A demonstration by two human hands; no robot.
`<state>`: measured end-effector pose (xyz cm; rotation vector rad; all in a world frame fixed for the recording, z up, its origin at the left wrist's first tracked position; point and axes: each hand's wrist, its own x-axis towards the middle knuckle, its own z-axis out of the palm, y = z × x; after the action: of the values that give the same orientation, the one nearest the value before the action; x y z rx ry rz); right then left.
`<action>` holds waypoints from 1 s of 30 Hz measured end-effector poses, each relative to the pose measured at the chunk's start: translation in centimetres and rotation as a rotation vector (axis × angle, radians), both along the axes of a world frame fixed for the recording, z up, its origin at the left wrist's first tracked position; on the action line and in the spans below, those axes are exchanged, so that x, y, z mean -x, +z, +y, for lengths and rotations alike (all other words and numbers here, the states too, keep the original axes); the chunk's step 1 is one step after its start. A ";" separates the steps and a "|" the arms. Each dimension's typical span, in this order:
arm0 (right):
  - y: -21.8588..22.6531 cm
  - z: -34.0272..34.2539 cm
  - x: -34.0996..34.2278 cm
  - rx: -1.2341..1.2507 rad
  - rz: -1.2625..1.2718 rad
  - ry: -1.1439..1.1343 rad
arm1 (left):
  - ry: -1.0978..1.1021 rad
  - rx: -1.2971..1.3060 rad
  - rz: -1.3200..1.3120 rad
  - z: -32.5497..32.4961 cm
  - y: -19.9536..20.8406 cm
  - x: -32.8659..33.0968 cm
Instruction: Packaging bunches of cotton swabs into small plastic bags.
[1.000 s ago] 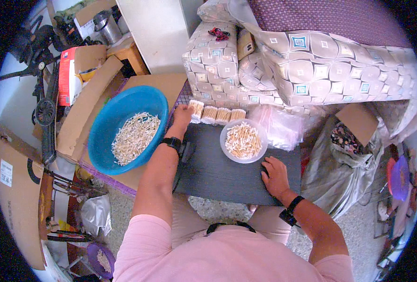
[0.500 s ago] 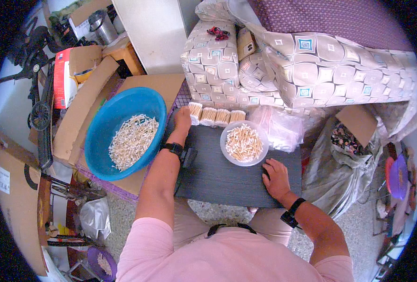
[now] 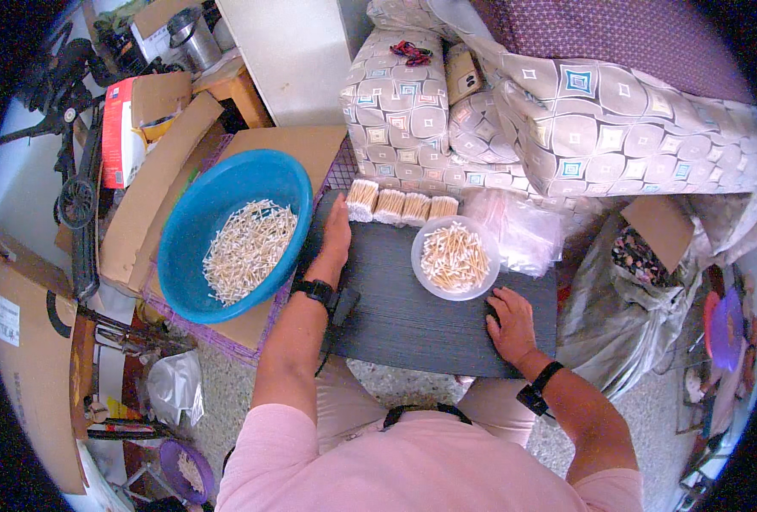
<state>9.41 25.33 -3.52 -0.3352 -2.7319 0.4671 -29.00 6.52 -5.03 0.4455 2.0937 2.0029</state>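
Cotton swab bundles are lining the far edge of the worktop, while the left hand (just uncurled, fingers straight and together) is standing beside them, apparently leaving the row set, and the right hand, loosely spread, is resting near the right edge.

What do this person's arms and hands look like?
The left hand, gloveless, has a black wrist strap; the right hand, also gloveless, has a second black strap with a dark blocky device. The short sleeves are pink fabric.
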 end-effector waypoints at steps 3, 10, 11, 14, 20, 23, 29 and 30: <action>0.0 0.1 -0.1 -0.001 0.008 0.000 | 0.016 0.231 0.236 0.7 -0.8 -0.5; -0.4 0.5 -0.4 -0.010 -0.004 0.000 | -0.023 0.310 0.196 2.3 -0.3 -1.2; -0.4 0.5 -0.5 -0.011 -0.004 -0.007 | -0.022 0.299 0.170 2.3 -0.3 -1.3; -0.2 0.1 -0.3 -0.009 0.024 0.020 | 0.021 0.249 0.142 1.1 -1.2 -0.4; -0.5 0.2 -0.6 -0.020 0.091 0.023 | 0.089 0.291 0.311 -1.9 -1.2 -3.9; -0.8 0.4 -0.8 -0.021 0.093 0.002 | 0.014 0.421 0.413 -3.8 -0.4 -8.9; -0.6 0.1 -0.8 -0.064 0.127 0.023 | -0.135 0.628 0.645 -7.2 -1.2 -16.0; -0.8 0.2 -0.8 -0.070 0.131 0.027 | -0.165 0.680 0.709 -7.3 -1.4 -16.9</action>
<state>10.23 25.52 -4.33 -0.2411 -2.6205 0.3851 -12.15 -0.76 -6.38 1.2496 2.8145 0.9894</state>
